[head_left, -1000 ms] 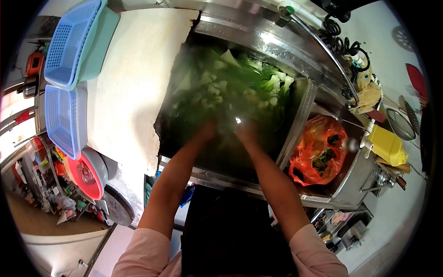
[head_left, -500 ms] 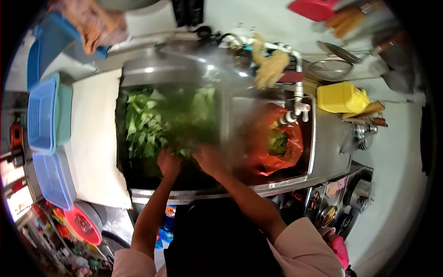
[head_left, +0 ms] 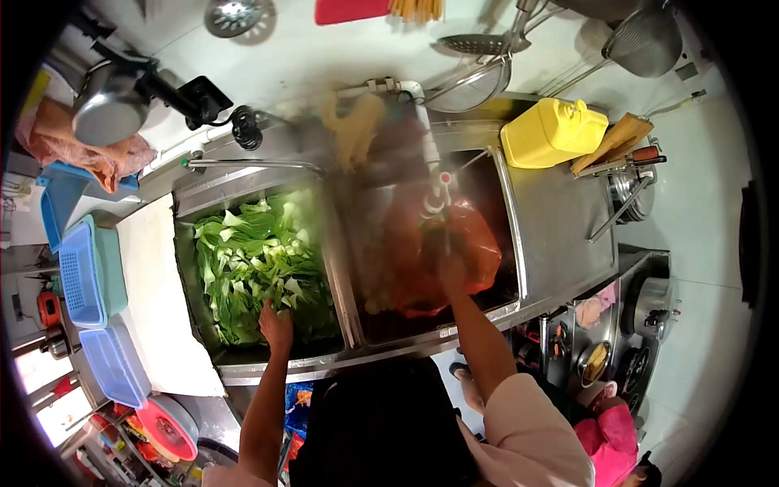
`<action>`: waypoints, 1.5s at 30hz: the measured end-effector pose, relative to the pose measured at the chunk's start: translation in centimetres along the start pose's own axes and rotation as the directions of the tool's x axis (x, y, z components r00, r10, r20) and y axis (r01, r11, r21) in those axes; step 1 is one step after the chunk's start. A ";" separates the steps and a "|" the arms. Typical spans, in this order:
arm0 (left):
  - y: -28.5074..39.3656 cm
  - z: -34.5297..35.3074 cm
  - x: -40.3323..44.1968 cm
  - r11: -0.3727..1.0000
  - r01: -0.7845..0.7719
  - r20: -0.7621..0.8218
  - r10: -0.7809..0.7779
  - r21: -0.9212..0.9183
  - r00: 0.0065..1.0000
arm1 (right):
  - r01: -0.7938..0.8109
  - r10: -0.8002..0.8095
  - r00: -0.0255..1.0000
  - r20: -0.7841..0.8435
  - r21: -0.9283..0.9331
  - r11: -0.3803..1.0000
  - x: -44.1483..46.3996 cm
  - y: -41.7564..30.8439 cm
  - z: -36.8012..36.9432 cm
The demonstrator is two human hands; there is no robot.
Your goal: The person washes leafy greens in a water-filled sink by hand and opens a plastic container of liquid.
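My left hand point(head_left: 277, 326) rests at the near edge of the heap of bok choy point(head_left: 256, 260) in the left sink basin point(head_left: 185, 243). Its fingers point forward among the leaves, partly hidden, and look apart. Over in the right basin point(head_left: 510, 195), my right hand point(head_left: 452, 272) is at the mouth of a red plastic bag point(head_left: 479, 243). Motion blurs its fingers, and a dark greenish smear lies just beyond them, too unclear to name. A white pipe with a tap point(head_left: 439, 191) hangs over the bag.
A metal divider point(head_left: 339, 284) separates the basins. To the left lie a white board point(head_left: 150, 284) and blue baskets point(head_left: 79, 272). A yellow jug point(head_left: 540, 134) stands on the right counter. Ladles and strainers point(head_left: 645, 45) hang above. Another person in pink point(head_left: 608, 442) is at lower right.
My right hand has moved from the bok choy in the left basin to the red bag. My left hand stays at the bok choy. The view has shifted.
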State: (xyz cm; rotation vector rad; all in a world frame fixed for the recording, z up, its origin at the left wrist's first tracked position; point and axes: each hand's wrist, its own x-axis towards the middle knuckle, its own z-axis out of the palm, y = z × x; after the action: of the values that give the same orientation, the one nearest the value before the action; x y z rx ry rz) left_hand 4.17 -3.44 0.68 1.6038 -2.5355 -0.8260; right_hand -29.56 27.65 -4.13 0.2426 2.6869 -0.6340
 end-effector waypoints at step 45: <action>21.0 -7.5 -5.0 0.763 -0.384 0.262 0.571 -0.520 0.778 | 0.709 -0.579 0.689 -0.435 0.242 0.662 -13.9 -7.2 -12.5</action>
State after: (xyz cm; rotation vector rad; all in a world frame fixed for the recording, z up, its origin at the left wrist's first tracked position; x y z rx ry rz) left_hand -8.72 4.53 17.75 0.6199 -2.5397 -1.6317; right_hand -22.44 25.87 14.53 -0.6384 2.8995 -1.4800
